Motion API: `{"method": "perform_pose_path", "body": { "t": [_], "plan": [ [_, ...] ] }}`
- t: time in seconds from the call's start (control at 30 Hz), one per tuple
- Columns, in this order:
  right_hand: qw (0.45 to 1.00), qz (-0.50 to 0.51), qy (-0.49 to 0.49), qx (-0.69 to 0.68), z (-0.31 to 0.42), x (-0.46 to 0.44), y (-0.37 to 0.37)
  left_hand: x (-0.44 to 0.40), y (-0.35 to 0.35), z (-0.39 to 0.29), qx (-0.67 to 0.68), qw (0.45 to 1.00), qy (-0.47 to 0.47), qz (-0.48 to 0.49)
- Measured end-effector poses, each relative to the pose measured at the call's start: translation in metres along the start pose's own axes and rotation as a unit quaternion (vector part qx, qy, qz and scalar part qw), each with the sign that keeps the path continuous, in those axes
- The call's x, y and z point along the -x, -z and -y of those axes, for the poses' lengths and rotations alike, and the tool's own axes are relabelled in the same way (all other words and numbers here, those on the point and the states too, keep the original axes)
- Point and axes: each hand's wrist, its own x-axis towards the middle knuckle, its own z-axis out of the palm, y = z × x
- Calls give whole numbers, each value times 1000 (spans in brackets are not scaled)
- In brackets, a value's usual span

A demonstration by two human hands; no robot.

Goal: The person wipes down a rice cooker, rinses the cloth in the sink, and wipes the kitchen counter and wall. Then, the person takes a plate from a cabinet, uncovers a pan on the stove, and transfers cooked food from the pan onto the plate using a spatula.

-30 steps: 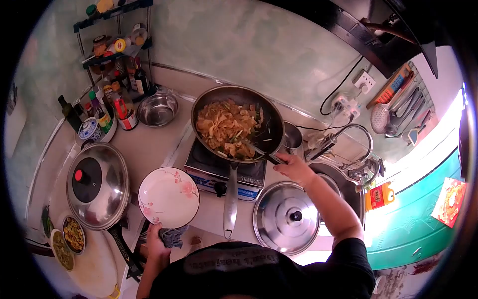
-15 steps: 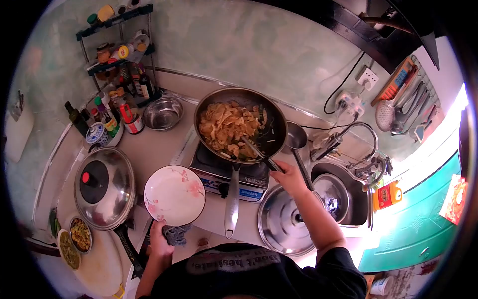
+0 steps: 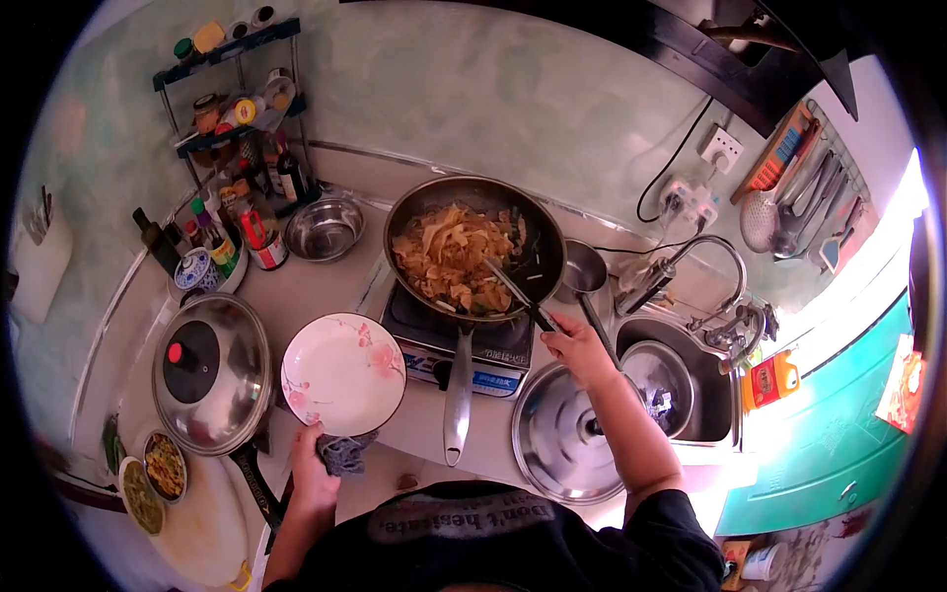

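My left hand (image 3: 313, 468) holds a white plate with pink flowers (image 3: 343, 375) by its near edge, along with a crumpled grey cloth (image 3: 343, 453). Nothing lies on the plate. My right hand (image 3: 576, 345) is closed round the dark handle of a metal spatula (image 3: 518, 293), whose far end rests in the food. That food (image 3: 456, 252), brown flat pieces with bits of green, fills the left part of a dark frying pan (image 3: 538, 222). The pan sits on a portable gas stove (image 3: 493, 357), its silver handle toward me.
A lidded pan (image 3: 222, 370) stands left, beside two food dishes (image 3: 165, 467) on a cutting board (image 3: 202, 533). Behind are a steel bowl (image 3: 325, 229), bottles and a spice rack (image 3: 230, 123). Rightward are a large steel lid (image 3: 552, 444), a saucepan (image 3: 584, 266) and the sink (image 3: 710, 395).
The spatula has shifted slightly in the pan, and the food looks a little rearranged. My left hand still holds the plate and cloth. The camera view has shifted slightly.
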Motion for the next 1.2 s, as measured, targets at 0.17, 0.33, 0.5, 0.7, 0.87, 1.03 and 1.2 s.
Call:
{"method": "perform_pose_path", "body": {
  "t": [0.17,0.33,0.5,0.7,0.87,1.03,1.2],
  "plan": [
    [999,-17,-36,-37,13,11,5,-3,3,-2,13,1000,19,0],
    [998,-23,16,47,35,10,24,-8,-22,-24,21,999,-40,7],
    [998,-30,16,43,78,20,33,-21,-53,-54,43,998,-52,3],
    [997,-25,34,68,126,28,42,-55,-87,-76,37,997,-46,43],
    [994,-42,67,75,168,36,43,-84,-116,-76,31,998,-35,34],
    [988,-32,90,120,204,57,34,-105,-150,-67,55,994,21,95],
    [982,-47,85,161,188,65,26,-121,-174,-50,81,986,61,133]
  ]
}}
